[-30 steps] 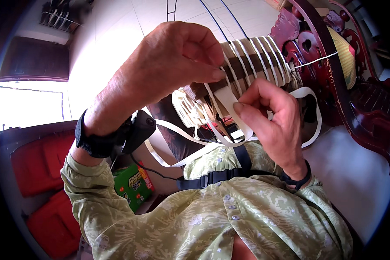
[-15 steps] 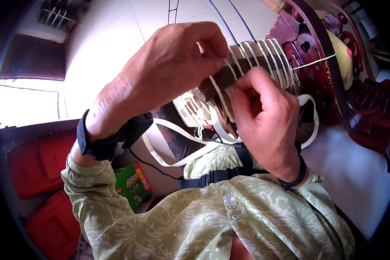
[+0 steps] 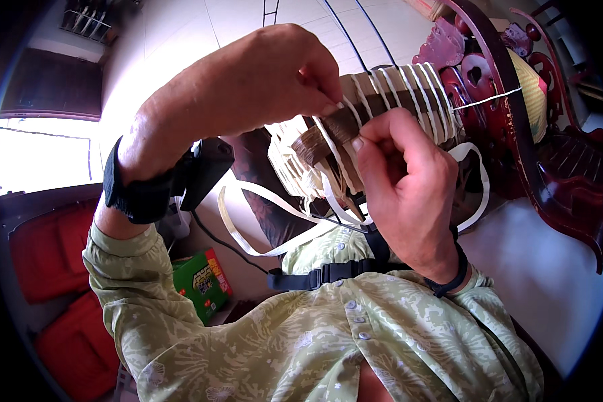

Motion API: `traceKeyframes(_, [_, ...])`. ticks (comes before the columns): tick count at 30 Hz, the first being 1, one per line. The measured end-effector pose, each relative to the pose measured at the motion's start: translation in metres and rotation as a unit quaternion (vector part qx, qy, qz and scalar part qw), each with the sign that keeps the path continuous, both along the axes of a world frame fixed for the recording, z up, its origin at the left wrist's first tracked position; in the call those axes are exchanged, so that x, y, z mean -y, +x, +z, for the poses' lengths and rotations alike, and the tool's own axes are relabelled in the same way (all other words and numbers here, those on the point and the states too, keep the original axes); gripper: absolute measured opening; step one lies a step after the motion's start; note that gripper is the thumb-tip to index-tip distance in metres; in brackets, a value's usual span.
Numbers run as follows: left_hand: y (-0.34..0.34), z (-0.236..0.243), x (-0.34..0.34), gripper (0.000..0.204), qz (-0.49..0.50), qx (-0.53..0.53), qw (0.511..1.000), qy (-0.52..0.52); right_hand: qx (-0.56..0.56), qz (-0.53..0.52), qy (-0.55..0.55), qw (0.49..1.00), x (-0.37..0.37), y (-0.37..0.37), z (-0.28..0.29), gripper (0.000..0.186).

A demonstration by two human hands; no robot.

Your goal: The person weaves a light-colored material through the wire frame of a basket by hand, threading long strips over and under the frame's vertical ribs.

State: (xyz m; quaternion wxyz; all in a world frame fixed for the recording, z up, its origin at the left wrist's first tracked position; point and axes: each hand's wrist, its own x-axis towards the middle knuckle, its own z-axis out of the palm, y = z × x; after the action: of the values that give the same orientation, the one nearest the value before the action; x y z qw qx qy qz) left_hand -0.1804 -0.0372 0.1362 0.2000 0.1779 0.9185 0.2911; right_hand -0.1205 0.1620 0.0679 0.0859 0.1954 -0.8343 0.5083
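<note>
We have the left hand (image 3: 321, 77) pinched at the white cords (image 3: 427, 100), seemingly to steady them where they cross the brown strip (image 3: 309, 147) before us. Our right hand's (image 3: 409, 191) fingertips meet, hiding whether they grip the white strap (image 3: 305, 239); a thin line (image 3: 486, 101) tied toward the carved chair (image 3: 516, 134) probably keeps tension.

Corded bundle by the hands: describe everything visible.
The corded bundle looks roughly blocky and slants up to the right, ahead of the torso. Pale cords cross its tan-and-brown surface in spaced rows; the brown band looks fibrous. Pale strands gather at its left end. The left hand has its fingertips at a cord near that end; the right hand hides part of the near side. A thin white cord extends rightward toward carved dark-red furniture.
</note>
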Motion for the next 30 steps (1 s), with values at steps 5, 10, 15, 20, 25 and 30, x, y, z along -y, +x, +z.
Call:
traceKeyframes(5, [0.007,0.009,-0.008,0.013,0.044,0.028,0.999,-0.014,0.078,0.041,0.038,0.995,-0.016,-0.002,0.013,0.009])
traceKeyframes(10, [0.019,-0.018,-0.003,0.016,0.02,-0.172,0.983,0.066,0.137,0.063,0.014,0.989,-0.026,0.002,0.017,0.011])
traceKeyframes(15, [0.019,0.009,-0.012,0.039,0.132,0.01,0.991,0.011,0.168,0.078,-0.03,0.982,-0.016,-0.008,0.016,0.008])
traceKeyframes(20, [0.013,-0.007,0.009,0.022,0.105,0.025,0.992,0.073,0.089,0.101,0.043,0.99,-0.017,-0.022,0.017,0.012])
traceKeyframes(25, [0.019,-0.011,0.006,0.024,0.128,0.032,0.983,0.125,-0.222,0.116,0.044,0.967,-0.01,-0.093,-0.003,0.019])
traceKeyframes(30, [0.012,-0.01,-0.001,0.021,0.158,-0.009,0.981,0.108,-0.072,0.205,0.067,0.974,-0.004,-0.097,-0.008,0.02])
